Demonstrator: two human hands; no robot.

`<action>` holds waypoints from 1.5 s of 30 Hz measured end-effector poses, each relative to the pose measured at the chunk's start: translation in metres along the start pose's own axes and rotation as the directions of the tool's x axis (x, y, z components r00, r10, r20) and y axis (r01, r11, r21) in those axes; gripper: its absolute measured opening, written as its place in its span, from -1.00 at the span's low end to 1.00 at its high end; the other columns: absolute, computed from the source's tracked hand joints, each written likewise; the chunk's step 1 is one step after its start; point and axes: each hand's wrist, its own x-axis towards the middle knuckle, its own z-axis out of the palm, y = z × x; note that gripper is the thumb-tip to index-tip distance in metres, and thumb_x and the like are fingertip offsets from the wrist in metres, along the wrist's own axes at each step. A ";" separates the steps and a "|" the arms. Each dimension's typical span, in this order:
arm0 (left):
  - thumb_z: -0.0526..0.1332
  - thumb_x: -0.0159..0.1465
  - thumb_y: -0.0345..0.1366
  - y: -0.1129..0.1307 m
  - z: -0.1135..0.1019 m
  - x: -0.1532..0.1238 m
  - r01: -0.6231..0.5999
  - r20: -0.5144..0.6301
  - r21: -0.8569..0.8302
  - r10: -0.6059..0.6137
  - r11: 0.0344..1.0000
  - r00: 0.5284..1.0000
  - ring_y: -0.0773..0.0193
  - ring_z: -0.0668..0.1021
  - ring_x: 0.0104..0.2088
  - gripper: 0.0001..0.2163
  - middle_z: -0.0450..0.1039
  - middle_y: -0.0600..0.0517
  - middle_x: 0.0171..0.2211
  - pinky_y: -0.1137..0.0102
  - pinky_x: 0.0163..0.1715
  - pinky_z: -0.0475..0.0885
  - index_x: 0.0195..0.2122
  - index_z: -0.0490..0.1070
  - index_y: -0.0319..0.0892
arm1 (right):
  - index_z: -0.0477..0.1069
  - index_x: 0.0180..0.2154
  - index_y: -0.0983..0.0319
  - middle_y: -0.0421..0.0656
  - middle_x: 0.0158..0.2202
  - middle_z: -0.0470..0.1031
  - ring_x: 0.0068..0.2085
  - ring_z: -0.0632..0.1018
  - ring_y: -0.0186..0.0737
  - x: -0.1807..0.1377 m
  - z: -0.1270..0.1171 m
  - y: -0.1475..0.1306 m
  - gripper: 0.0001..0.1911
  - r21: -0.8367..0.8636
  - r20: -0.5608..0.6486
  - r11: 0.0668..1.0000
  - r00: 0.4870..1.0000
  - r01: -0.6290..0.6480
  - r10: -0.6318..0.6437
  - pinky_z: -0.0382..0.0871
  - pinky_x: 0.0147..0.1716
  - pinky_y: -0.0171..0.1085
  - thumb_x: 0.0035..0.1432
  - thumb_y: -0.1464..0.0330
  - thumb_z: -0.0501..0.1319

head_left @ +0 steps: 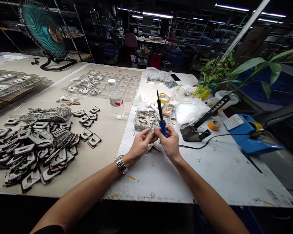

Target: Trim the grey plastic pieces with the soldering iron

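My right hand (170,142) is wrapped round the blue handle of a soldering iron (162,127), whose dark tip points upward. My left hand (139,143), with a metal-band watch (121,164) on the wrist, is closed in a pinch. Its fingertips meet those of the right hand around something small and pale, too small to name. Just behind the hands stands a clear box (143,121) of small light-grey parts. More pale pieces (156,146) lie on the white table under the hands, partly hidden by them.
At left lies a heap of grey-and-black frame-shaped parts (41,139). A water bottle (116,100) stands beside a divided clear tray (122,81). To the right are a black metal stand (192,134), orange tape (214,124), a blue tape dispenser (244,133) and the iron's black cord (205,144).
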 end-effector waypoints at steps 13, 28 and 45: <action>0.55 0.31 -0.03 0.005 0.001 0.000 -0.001 -0.092 0.041 0.005 0.999 0.996 -0.12 0.71 0.18 -0.61 0.72 -0.14 0.06 -0.01 0.29 0.60 -0.05 0.60 -0.23 | 0.48 -0.26 0.12 -0.19 -0.33 0.46 -0.32 0.50 -0.19 0.001 0.003 0.003 -0.54 -0.013 -0.005 0.999 0.999 -0.035 0.035 0.42 -0.44 -0.28 0.17 -0.07 0.53; 0.51 0.35 -0.01 0.002 -0.010 0.004 -0.061 -0.105 0.195 0.083 0.979 0.991 -0.06 0.77 -0.02 -0.61 0.73 -0.17 0.00 0.22 -0.20 0.78 -0.05 0.64 -0.25 | 0.43 -0.20 0.15 -0.34 -0.41 0.36 -0.51 0.27 -0.40 0.003 0.001 0.009 -0.51 0.111 0.123 0.975 0.976 -0.195 0.181 0.17 -0.59 -0.36 0.13 0.01 0.57; 0.49 0.37 -0.02 -0.002 -0.016 0.005 -0.059 -0.159 0.304 0.111 0.951 0.981 0.43 0.49 -0.58 -0.58 0.71 -0.05 -0.25 0.52 -0.64 0.38 0.05 0.63 -0.26 | 0.39 -0.20 0.15 -0.37 -0.45 0.32 -0.57 0.21 -0.45 0.005 0.000 0.006 -0.47 0.159 0.138 0.956 0.964 -0.247 0.226 0.08 -0.66 -0.37 0.07 0.02 0.59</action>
